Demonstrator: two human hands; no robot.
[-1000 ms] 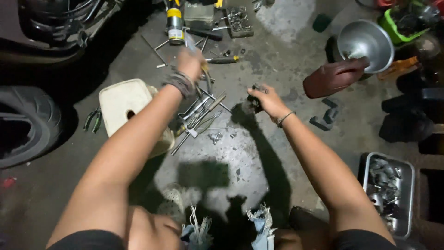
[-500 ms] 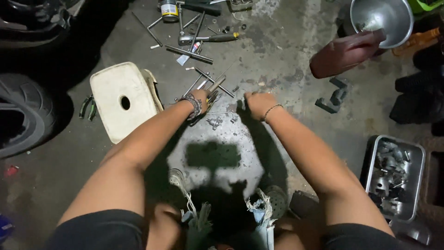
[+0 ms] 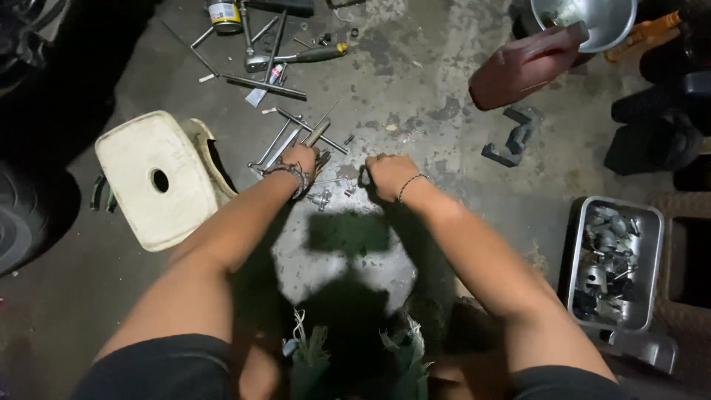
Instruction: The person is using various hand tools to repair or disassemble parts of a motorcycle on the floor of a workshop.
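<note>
My left hand (image 3: 302, 160) is closed around a metal tool (image 3: 318, 133) whose grey shaft sticks out beyond the knuckles, over a loose pile of long metal tools (image 3: 285, 141) on the concrete floor. A woven bracelet sits on that wrist. My right hand (image 3: 389, 175) is fisted around a small dark part (image 3: 364, 176) just to the right, a thin bangle on its wrist. Between the two hands lie small metal fittings (image 3: 323, 197) on the floor. What the right hand's part is I cannot make out.
A cream plastic stool (image 3: 152, 178) lies on its side at left, next to a tyre (image 3: 18, 222). Wrenches, a screwdriver (image 3: 304, 56) and a can (image 3: 221, 12) lie further out. A reddish jug (image 3: 527, 67), a metal funnel (image 3: 592, 18), dark brackets (image 3: 512, 144) and a parts tray (image 3: 613, 259) stand right.
Both hands have drawn back toward me and come closer together. The left hand came off the far tool pile holding a tool. The view tilted down.
</note>
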